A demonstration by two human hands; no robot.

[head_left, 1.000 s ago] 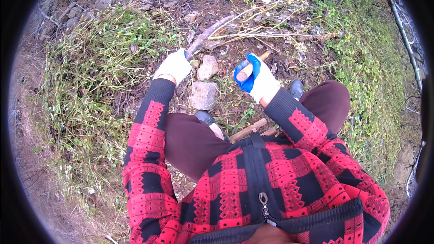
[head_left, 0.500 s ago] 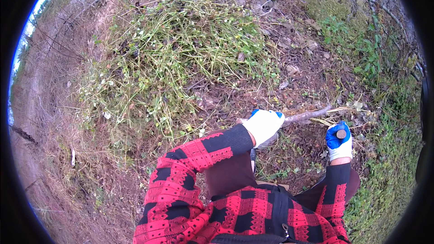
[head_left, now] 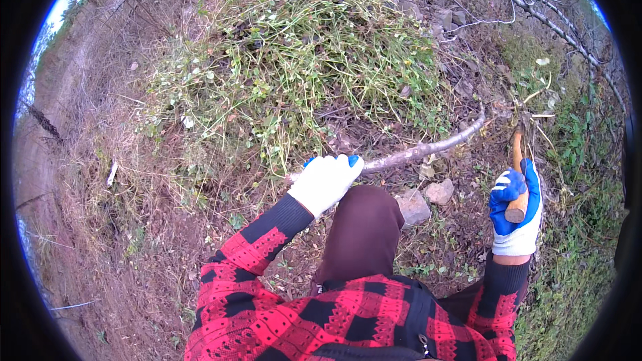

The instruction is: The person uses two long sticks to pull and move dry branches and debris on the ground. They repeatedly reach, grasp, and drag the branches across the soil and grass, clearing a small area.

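My left hand (head_left: 328,182), in a white glove with blue palm coating, is closed round one end of a curved bare branch (head_left: 421,152). The branch reaches to the right and bends upward at its far end. In my right hand (head_left: 513,210), gloved the same way, is the wooden handle of a tool (head_left: 517,150). The handle's round butt points toward me, below the fist. Dry stalks and leaves (head_left: 528,112) hang about the tool's far end, and its head cannot be made out. The tool and the branch's tip are apart.
A large heap of cut green vines (head_left: 328,60) lies ahead. Two stones (head_left: 413,206) rest beyond my right side of the knee (head_left: 361,234). A pale bare limb (head_left: 528,8) crosses the upper right. Low green plants (head_left: 582,261) grow along the right.
My left hand has moved left and slightly up, drawing the branch with it. My right hand has shifted right, and the tool's handle now shows lengthwise, with stalks about its far end.
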